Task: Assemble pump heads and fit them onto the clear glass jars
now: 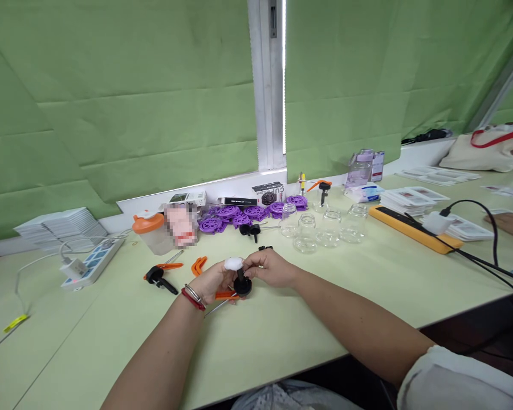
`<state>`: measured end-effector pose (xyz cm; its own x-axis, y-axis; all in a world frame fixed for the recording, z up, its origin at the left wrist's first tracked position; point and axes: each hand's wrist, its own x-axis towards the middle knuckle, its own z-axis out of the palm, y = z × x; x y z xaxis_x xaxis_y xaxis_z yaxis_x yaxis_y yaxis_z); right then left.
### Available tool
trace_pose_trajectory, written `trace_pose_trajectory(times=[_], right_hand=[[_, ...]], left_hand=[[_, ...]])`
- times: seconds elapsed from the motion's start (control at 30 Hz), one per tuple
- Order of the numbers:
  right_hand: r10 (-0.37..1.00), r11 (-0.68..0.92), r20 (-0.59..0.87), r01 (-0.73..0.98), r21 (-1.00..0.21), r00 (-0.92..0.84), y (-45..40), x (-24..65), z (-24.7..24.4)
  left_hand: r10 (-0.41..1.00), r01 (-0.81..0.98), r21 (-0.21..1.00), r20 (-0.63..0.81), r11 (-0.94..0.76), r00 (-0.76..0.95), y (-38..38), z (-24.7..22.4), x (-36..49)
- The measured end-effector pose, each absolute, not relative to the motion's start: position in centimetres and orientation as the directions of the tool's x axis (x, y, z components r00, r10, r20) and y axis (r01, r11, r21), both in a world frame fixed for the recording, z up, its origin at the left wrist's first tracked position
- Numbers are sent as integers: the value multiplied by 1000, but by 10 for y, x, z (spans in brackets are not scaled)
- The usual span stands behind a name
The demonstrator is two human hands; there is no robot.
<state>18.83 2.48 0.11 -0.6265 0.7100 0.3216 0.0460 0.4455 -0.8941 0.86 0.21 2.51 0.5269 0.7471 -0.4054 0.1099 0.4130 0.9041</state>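
Just above the table, my left hand (211, 283) is closed around a black part with a round disc and a short stem (241, 286). An orange lever (224, 295) and a thin metal rod run out below that hand. A white, puffy wad (233, 263) sits at the top of the left hand, beside the stem. My right hand (271, 269) has its fingertips pinched by the stem; what exactly they grip is hidden. Left of my hands lies a similar black part with an orange lever (160, 278). A loose orange piece (199, 265) rests near my left wrist.
Several clear glass jars (306, 233) stand behind my right hand. Purple wheel-shaped pieces (243, 215) line the back, next to an orange-lidded container (149, 233). Power strips (414, 229) (96, 263) with cables lie on both sides. Another person's hand (511, 223) is at the far right.
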Motion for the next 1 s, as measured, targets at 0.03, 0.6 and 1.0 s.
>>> trace_pose_trajectory(times=[0.03,0.6,1.0], right_hand=[[710,442,320,42,-896,-628,25,188,1],[694,587,419,123,-800,-586,25,189,-3],[656,627,463,89,-774,-596,24,190,-2]], left_hand=[[748,109,905,-404,412,527,2,25,8],[736,128,894,-428,428,525,6,20,5],[749,140,902,-418,408,514,3,25,7]])
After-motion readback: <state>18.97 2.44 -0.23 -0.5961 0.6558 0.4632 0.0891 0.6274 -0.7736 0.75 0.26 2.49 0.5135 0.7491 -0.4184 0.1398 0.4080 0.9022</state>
